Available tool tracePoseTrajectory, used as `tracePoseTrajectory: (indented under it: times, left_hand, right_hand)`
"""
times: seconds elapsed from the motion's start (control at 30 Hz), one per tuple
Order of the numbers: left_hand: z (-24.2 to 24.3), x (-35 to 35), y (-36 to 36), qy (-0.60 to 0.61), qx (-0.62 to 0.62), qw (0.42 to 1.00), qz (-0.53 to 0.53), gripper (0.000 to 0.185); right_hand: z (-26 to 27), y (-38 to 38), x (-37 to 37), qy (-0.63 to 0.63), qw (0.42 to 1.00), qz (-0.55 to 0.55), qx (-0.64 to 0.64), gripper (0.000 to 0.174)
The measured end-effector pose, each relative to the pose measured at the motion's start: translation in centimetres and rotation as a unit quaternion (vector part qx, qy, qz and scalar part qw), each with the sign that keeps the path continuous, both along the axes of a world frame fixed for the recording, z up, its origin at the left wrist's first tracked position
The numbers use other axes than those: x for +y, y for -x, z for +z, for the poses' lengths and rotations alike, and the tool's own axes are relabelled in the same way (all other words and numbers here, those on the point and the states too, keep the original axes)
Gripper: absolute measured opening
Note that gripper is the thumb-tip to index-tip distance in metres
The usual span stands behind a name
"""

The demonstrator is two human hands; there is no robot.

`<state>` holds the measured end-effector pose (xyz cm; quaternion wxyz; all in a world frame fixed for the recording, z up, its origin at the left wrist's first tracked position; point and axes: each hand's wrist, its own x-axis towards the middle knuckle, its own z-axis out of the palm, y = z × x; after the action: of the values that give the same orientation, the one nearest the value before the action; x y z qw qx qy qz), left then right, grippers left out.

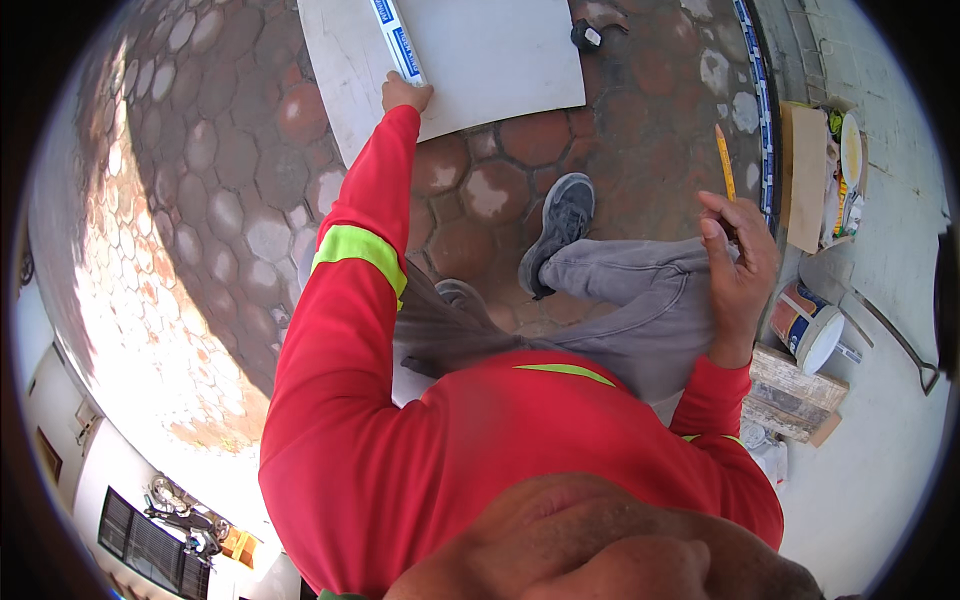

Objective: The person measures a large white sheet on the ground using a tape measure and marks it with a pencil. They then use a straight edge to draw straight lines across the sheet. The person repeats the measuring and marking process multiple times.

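Observation:
My left hand [406, 94] grips the near end of a straight metal bar [400, 43] covered in white and blue printed film. The bar rests on a large flat white board [499, 60] on the floor, running away from me near its left side. Raised over my right thigh, my right hand [741, 259] holds a yellow pencil [725, 163] between the fingers, its sharpened tip pointing away from me. Just off the board's right edge lies a small black object with a white label [586, 35], perhaps a tape measure.
Hexagonal paving [495, 191] surrounds the board. Another film-covered bar [761, 112] lies along the right side. By the wall stand a cardboard box of supplies [804, 176], a paint bucket [806, 326], a long-handled shovel [892, 322] and wooden planks [791, 386]. A motorcycle [187, 517] is far behind at left.

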<state>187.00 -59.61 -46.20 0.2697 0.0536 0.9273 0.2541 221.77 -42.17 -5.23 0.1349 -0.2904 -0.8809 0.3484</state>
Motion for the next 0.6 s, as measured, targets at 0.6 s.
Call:
tracePoseTrajectory:
  times: [0.6]
  left_hand:
    - [0.3, -6.9, -10.9, 0.028, 0.018, 0.999, 0.036, 0.070]
  right_hand:
    - [-0.1, -0.8, -0.7, -0.040, 0.998, 0.039, 0.000, 0.021]
